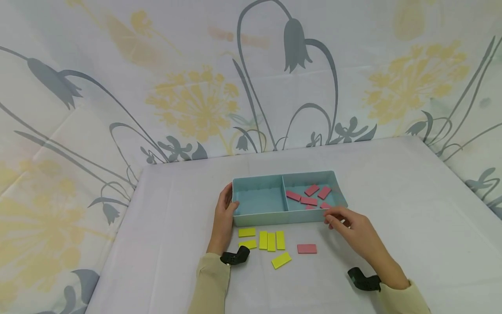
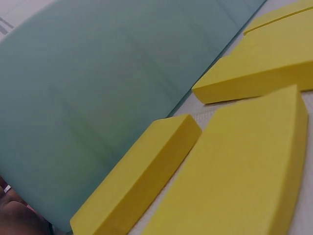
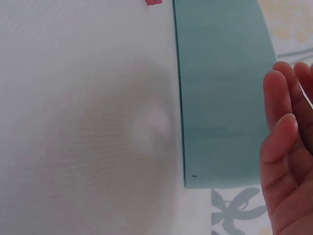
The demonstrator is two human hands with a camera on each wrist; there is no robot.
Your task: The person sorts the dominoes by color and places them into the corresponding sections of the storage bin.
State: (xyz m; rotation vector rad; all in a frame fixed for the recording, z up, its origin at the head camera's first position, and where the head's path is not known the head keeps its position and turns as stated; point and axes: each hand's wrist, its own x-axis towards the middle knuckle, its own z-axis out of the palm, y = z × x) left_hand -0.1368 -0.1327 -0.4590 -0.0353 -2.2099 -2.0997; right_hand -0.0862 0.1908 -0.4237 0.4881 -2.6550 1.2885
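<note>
A light blue two-compartment box (image 1: 259, 219) stands on the table, its right compartment holding several pink tiles (image 1: 309, 201). With the thumb over the rim and the fingers along the outer left wall, my left hand (image 1: 225, 218) grips the box. At the front right corner is my right hand (image 1: 351, 226), fingers loosely bent by the front rim. In the right wrist view its thumb and fingertips (image 3: 279, 93) have nothing between them. Several yellow tiles (image 1: 271, 241) lie in front of the box, and one pink tile (image 1: 306, 248) lies to their right.
White cloth covers the table (image 1: 168, 240). Behind it hangs a floral-patterned fabric (image 1: 266, 87), which also rises at the left and right sides. A divider (image 1: 285, 194) splits the box; no tiles show in its left compartment.
</note>
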